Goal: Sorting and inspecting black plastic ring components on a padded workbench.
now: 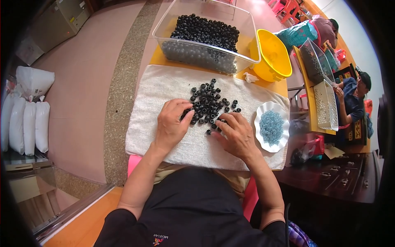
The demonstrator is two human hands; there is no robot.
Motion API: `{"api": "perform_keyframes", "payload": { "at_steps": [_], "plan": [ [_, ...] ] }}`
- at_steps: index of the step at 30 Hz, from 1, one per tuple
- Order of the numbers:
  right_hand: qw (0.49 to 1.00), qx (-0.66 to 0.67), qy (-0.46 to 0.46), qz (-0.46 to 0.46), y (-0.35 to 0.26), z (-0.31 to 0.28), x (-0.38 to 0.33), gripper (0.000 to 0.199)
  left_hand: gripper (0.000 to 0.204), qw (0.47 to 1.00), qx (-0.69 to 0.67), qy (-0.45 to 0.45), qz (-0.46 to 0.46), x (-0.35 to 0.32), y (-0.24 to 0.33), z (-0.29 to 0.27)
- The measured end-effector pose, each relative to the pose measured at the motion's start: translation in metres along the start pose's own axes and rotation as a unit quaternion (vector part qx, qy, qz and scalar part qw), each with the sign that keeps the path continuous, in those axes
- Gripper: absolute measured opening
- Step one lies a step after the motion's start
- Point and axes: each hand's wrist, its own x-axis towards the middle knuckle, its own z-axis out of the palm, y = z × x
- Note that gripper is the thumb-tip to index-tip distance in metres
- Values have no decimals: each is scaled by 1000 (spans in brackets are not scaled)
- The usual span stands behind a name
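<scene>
**Operator:** State the position and condition of both hands.

**Technician:** The left hand (172, 123) rests palm-down on the white towel (156, 99), its fingers (186, 117) curled loosely against the near-left edge of the black beads (210, 103). Whether a bead is pinched beneath them cannot be determined. The right hand (236, 133) lies opposite, fingers (222, 121) bent onto beads at the pile's near-right edge; a firm grip is not visible either.

**Operator:** Why the towel?

**Technician:** Judged from the layout, its nap stops round beads rolling off the surface, and its white colour shows them clearly.

**Operator:** And the containers?

**Technician:** The clear plastic bin (247, 24) of bulk beads stands beyond the fingertips. The white scalloped dish (261, 119), holding fine blue-grey pieces, sits just right of the right hand, probably for short reaches. A yellow bowl (271, 53) stands beside the bin.
</scene>
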Motion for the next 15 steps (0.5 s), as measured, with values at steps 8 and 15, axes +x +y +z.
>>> {"api": "perform_keyframes", "payload": {
  "at_steps": [8,15],
  "plan": [
    [999,-29,-22,-8,3,11,-2,31,15,999,-17,27,-2,-3,2,4],
    [1000,-5,-9,-15,3,10,-5,26,13,999,2,40,34,-2,8,5]
  ]
}}
